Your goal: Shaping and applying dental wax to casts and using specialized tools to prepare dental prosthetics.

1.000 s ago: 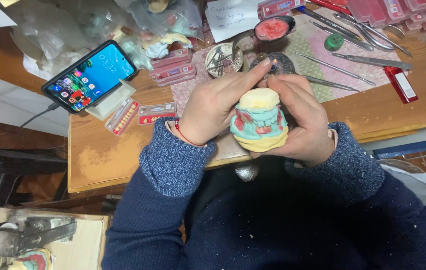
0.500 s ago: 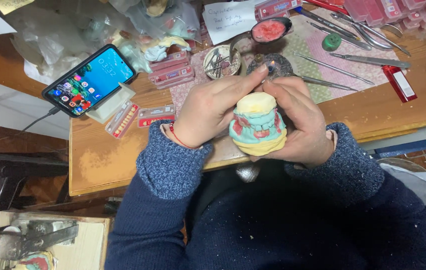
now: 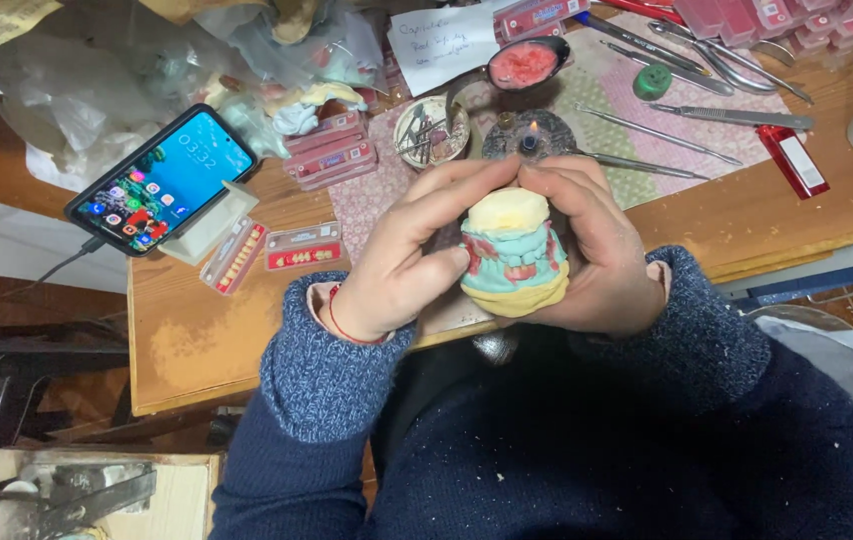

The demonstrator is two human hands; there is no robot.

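Head view shows the left hand (image 3: 402,265) and right hand (image 3: 597,255) cupped close around a dental cast (image 3: 514,252), held just above the near edge of the bench (image 3: 187,340) in front of a small lit burner (image 3: 530,135). Its pale yellow stone blocks look stiff, fairly weighty and brittle, while the green and pink middle band seems softer, so gripping the stone top and base looks safest.

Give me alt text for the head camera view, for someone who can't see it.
Seen from above, a person's left hand and right hand clasp a yellow, teal and pink dental model over a wooden workbench. A lit phone leans at the left; metal hand tools lie at the right.
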